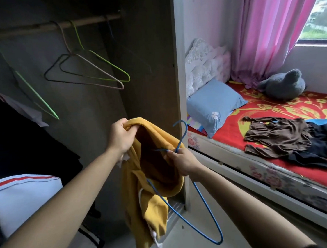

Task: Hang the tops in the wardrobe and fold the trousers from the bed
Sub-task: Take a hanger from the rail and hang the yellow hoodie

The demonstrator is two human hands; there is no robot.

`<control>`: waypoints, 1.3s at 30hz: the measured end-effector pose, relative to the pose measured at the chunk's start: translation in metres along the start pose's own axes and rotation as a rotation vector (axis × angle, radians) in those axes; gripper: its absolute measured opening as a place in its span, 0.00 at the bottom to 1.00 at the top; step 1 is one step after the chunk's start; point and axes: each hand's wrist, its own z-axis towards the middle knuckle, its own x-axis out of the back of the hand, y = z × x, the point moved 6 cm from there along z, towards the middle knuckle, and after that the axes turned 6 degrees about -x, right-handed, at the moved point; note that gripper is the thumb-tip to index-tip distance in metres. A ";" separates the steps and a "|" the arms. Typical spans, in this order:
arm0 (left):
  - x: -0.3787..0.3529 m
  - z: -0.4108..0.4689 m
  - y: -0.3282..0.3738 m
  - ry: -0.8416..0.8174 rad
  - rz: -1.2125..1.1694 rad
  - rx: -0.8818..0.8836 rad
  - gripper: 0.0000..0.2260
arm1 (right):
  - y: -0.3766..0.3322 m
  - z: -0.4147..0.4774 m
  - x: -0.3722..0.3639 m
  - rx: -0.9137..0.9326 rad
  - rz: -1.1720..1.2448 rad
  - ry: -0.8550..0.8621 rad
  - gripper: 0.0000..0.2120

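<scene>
At 9 o'clock of the view, dark clothes (16, 148) hang inside the wardrobe (151, 67), with a white garment (22, 201) below them at 8 o'clock. At 11 o'clock, the rail (87, 21) carries a few empty hangers (90, 72).

Your left hand (121, 136), near the centre, grips the upper edge of the yellow top (154, 182), fingers curled into the fabric. The top hangs in front of the open wardrobe, not yet on the rail.

Your right hand (184, 161), at 3 o'clock of the top, pinches the blue hanger (209, 213) just below its hook. One shoulder of the hanger appears to sit inside the top. The other hangs free at 5 o'clock.

The step in hand is judged to be threading the hanger into the top. Next, seat both hanger shoulders inside the neck opening, then lift the hook to the rail at 11 o'clock.

On the bed (235, 127), at 3 o'clock, lie a brown top (274, 136) and a dark heap of clothes (324, 139). These remain to be sorted; whether the dark heap holds trousers cannot be told.
</scene>
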 end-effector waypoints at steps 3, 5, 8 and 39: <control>0.026 0.006 -0.002 0.109 0.083 -0.020 0.12 | -0.008 -0.004 -0.016 -0.023 -0.134 -0.090 0.11; 0.031 0.008 0.000 0.174 0.159 -0.053 0.13 | -0.020 -0.004 -0.018 0.003 -0.234 -0.060 0.10; 0.026 0.003 0.012 0.170 0.138 -0.105 0.14 | -0.030 -0.002 -0.023 0.042 -0.228 -0.015 0.12; 0.060 0.048 -0.061 -0.084 0.423 -0.032 0.12 | -0.059 -0.026 -0.005 0.303 -0.044 0.028 0.18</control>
